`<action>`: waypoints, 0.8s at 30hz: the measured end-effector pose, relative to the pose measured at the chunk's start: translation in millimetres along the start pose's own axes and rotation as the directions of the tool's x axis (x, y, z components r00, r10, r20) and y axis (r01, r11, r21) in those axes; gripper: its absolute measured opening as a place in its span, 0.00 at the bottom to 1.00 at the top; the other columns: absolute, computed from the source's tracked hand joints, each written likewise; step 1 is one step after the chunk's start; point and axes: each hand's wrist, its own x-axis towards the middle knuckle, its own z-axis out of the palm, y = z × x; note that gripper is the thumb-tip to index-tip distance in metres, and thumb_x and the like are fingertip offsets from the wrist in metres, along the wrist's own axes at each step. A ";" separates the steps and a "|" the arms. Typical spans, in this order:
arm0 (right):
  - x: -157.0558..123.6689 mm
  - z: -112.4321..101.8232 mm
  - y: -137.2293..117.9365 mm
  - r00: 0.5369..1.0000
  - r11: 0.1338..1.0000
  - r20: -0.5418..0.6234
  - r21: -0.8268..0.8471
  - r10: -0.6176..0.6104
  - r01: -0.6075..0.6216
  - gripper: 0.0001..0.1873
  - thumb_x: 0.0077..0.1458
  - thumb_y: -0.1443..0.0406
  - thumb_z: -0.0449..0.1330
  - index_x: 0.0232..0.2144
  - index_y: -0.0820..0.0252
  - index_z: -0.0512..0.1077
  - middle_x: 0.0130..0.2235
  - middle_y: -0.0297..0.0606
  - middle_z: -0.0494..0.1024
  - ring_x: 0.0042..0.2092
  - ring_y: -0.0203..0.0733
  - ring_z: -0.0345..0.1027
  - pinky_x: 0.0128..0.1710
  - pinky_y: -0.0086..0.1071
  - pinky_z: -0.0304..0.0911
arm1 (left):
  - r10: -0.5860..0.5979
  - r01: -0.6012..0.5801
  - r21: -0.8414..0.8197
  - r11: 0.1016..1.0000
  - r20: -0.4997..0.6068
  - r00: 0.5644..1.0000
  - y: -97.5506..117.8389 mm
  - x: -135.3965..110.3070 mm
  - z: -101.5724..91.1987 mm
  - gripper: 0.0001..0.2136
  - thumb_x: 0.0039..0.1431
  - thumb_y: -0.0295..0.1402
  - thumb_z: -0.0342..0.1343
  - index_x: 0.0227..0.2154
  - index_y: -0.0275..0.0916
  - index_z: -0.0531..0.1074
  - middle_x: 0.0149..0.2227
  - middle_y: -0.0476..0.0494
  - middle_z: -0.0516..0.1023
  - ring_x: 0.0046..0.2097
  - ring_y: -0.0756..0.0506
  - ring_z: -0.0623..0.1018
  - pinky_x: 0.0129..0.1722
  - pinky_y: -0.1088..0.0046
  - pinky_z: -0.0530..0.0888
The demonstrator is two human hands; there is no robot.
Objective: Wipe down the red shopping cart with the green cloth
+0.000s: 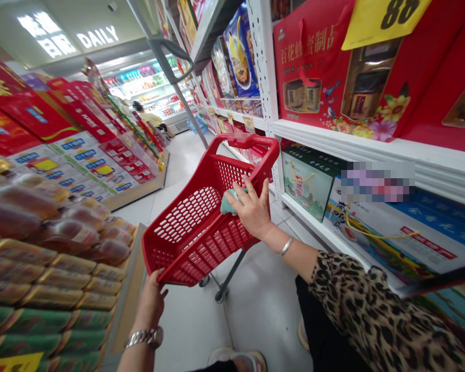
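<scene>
Red plastic mesh-walled shopping basket (189, 227), tilted on a grey metal wheeled frame (227, 274), in a supermarket aisle beside shelves of boxed goods (310, 181). Right hand (251, 209) curled, pressing a teal cloth (229, 202) against its wall; left hand (151, 299) gripping its near rim.

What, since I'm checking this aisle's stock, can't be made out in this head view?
In the head view:
Label on the box: pixelated over.
Most of the teal cloth: hidden by the right hand.
Yellow price sign: cut off by the top edge.
Far-off person: too small to read their actions.
</scene>
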 end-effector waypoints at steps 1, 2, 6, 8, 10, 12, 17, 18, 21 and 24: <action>0.5 -1.3 1.5 1.000 1.000 0.005 0.010 0.002 -0.002 0.20 0.68 0.71 0.57 0.58 0.50 0.73 0.64 0.45 0.74 0.73 0.55 0.53 0.68 0.78 0.28 | 0.001 -0.001 -0.001 1.000 0.009 1.000 -1.3 0.8 -0.4 0.14 0.40 0.45 0.54 0.30 0.45 0.62 0.35 0.49 0.73 0.40 0.41 0.74 0.40 0.62 0.66; 1.2 -2.5 2.9 1.000 1.000 0.008 0.019 -0.002 0.001 0.20 0.68 0.72 0.56 0.58 0.50 0.73 0.62 0.44 0.76 0.72 0.55 0.54 0.68 0.77 0.27 | 0.001 -0.001 -0.002 1.000 0.016 1.000 -2.6 1.9 -0.9 0.14 0.40 0.45 0.54 0.30 0.45 0.63 0.35 0.49 0.73 0.40 0.41 0.74 0.40 0.62 0.66; 3.9 -3.3 5.0 1.000 0.999 -0.003 0.042 -0.010 0.010 0.22 0.69 0.72 0.54 0.61 0.51 0.71 0.61 0.44 0.76 0.70 0.53 0.59 0.69 0.77 0.26 | 0.014 -0.014 -0.006 1.000 0.013 1.000 -8.3 7.5 -2.1 0.13 0.42 0.44 0.55 0.31 0.45 0.64 0.34 0.50 0.74 0.40 0.41 0.75 0.40 0.62 0.67; 3.8 0.1 0.9 1.000 0.999 -0.023 0.048 -0.011 0.013 0.23 0.70 0.73 0.53 0.62 0.50 0.69 0.63 0.43 0.75 0.70 0.52 0.59 0.69 0.76 0.27 | 0.032 -0.032 0.007 0.999 0.010 0.999 -9.6 9.0 -1.5 0.13 0.42 0.45 0.54 0.31 0.45 0.65 0.34 0.49 0.76 0.41 0.40 0.76 0.40 0.61 0.68; 1.7 5.8 -7.7 0.998 0.998 -0.055 0.048 -0.038 0.041 0.21 0.71 0.73 0.51 0.61 0.54 0.69 0.62 0.43 0.76 0.70 0.51 0.60 0.70 0.75 0.27 | 0.029 -0.029 0.017 0.999 -0.001 1.000 -8.9 8.2 0.4 0.14 0.42 0.45 0.54 0.31 0.45 0.65 0.35 0.48 0.76 0.41 0.40 0.76 0.39 0.61 0.68; -2.7 12.8 -20.2 0.994 0.994 -0.068 0.050 -0.089 0.093 0.18 0.72 0.72 0.50 0.58 0.57 0.71 0.60 0.45 0.78 0.69 0.50 0.61 0.71 0.73 0.28 | 0.013 -0.013 0.010 1.000 -0.027 1.000 -6.5 5.2 3.2 0.14 0.41 0.45 0.53 0.31 0.45 0.66 0.35 0.48 0.76 0.41 0.40 0.75 0.38 0.62 0.67; -18.9 26.7 -59.9 0.971 0.966 -0.032 0.096 -0.238 0.240 0.13 0.72 0.69 0.52 0.50 0.58 0.75 0.57 0.44 0.80 0.68 0.49 0.64 0.72 0.70 0.33 | -0.003 0.003 0.003 1.000 -0.039 0.999 -0.3 -3.1 8.3 0.15 0.39 0.45 0.52 0.31 0.45 0.65 0.36 0.49 0.74 0.41 0.42 0.74 0.37 0.64 0.64; -21.8 28.2 -67.3 0.963 0.956 -0.022 0.114 -0.268 0.269 0.12 0.71 0.69 0.53 0.50 0.58 0.75 0.57 0.44 0.80 0.67 0.49 0.65 0.72 0.70 0.34 | -0.003 0.004 0.008 1.000 -0.034 0.999 0.1 -3.9 8.3 0.15 0.39 0.45 0.52 0.31 0.45 0.65 0.36 0.49 0.73 0.41 0.42 0.74 0.37 0.64 0.64; -27.5 30.9 -84.0 0.939 0.925 0.007 0.176 -0.344 0.337 0.10 0.70 0.67 0.56 0.49 0.56 0.76 0.57 0.42 0.81 0.65 0.50 0.68 0.72 0.69 0.39 | 0.003 -0.002 0.024 1.000 -0.033 0.999 0.2 -5.0 7.2 0.15 0.40 0.46 0.51 0.31 0.45 0.64 0.37 0.49 0.74 0.42 0.41 0.75 0.37 0.64 0.65; -28.4 31.3 -89.1 0.931 0.912 0.001 0.200 -0.364 0.357 0.09 0.69 0.66 0.58 0.48 0.53 0.77 0.56 0.38 0.81 0.62 0.51 0.71 0.72 0.69 0.41 | 0.022 -0.020 0.055 0.998 -0.027 0.999 0.5 -6.2 5.9 0.15 0.41 0.46 0.51 0.31 0.45 0.64 0.37 0.48 0.76 0.42 0.40 0.76 0.37 0.64 0.67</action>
